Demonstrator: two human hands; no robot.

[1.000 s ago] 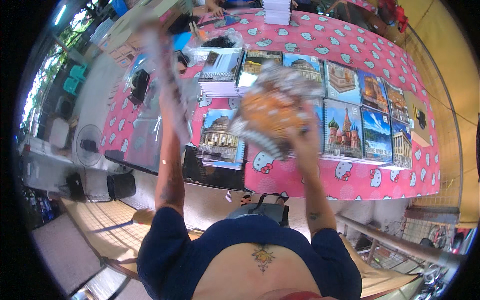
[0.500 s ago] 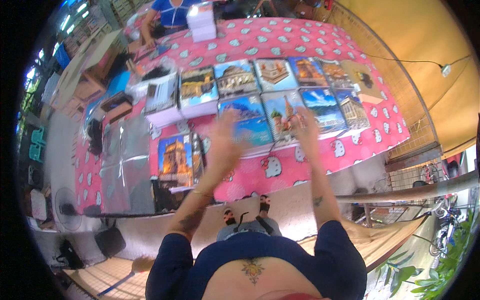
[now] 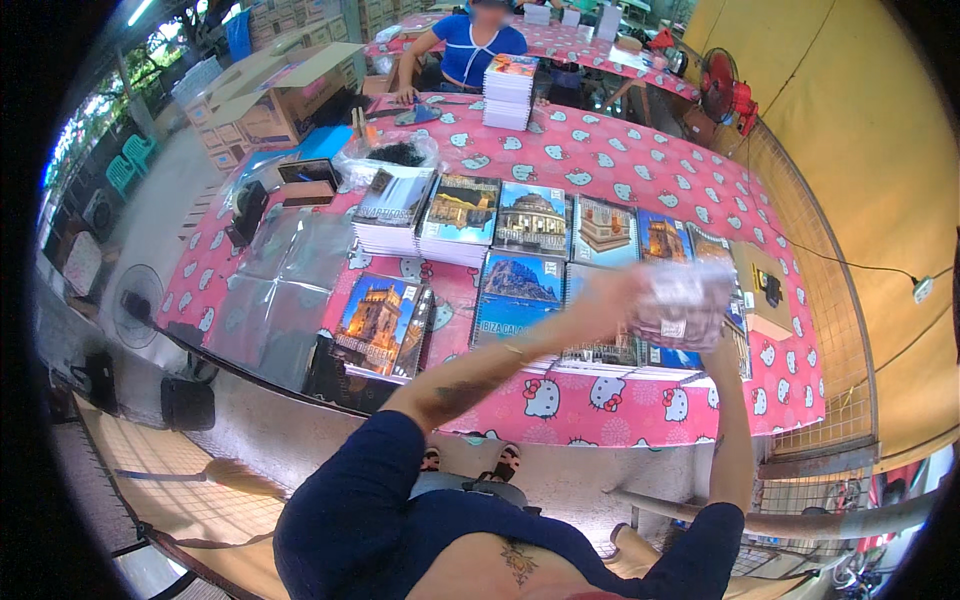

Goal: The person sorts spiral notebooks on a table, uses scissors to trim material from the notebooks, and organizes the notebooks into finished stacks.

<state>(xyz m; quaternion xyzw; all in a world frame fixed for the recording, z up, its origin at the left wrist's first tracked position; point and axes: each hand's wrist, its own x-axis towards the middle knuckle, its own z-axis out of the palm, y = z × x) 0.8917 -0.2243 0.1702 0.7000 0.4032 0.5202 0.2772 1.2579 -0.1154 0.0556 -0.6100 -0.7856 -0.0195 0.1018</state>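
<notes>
In front of me, spiral notebooks with photo covers stand in stacks in two rows. Above the right end of the near row, a motion-blurred notebook [image 3: 685, 305] is lifted between my hands. My left hand [image 3: 612, 303] grips its left edge, the arm crossing over the near row. At its lower right corner my right hand [image 3: 722, 362] holds on. Covers in the near row are partly hidden beneath, while a blue sea-view notebook [image 3: 520, 295] shows to the left. Nearer me on the left lies a tower-cover notebook [image 3: 372, 322] atop other books.
A pink patterned cloth [image 3: 480, 395] covers the table. Clear plastic sheets [image 3: 270, 300] lie at the left. A small brown box [image 3: 768, 290] sits at the right end. Across the table, a person [image 3: 480, 45] in blue sits by a tall notebook stack [image 3: 508, 95].
Both hands have moved right, from apart over the near row to together on a lifted notebook. The view has shifted, bringing in more of the far table.
</notes>
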